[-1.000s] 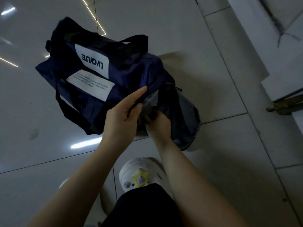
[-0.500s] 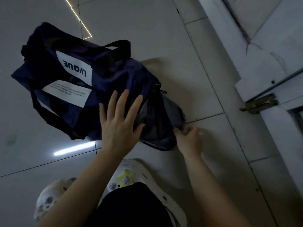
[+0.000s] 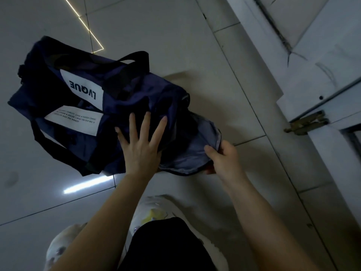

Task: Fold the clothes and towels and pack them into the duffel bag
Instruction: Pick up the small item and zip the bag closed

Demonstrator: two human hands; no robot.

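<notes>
duffel bag on floor | hands on its right end (near) | door right

This is looking like a room in a home, seen at floor level beside a doorway. Large glossy pale floor tiles are spreading across the view, with thin grout lines running between them and bright strips of ceiling light reflecting in their shine. Along the right, a white painted door frame is standing, scuffed and cracked, with a tarnished brass hinge showing on it. At the bottom, white clog slippers are showing on the person's feet, one carrying a yellow charm, which is suggesting indoor, domestic wear.
</notes>
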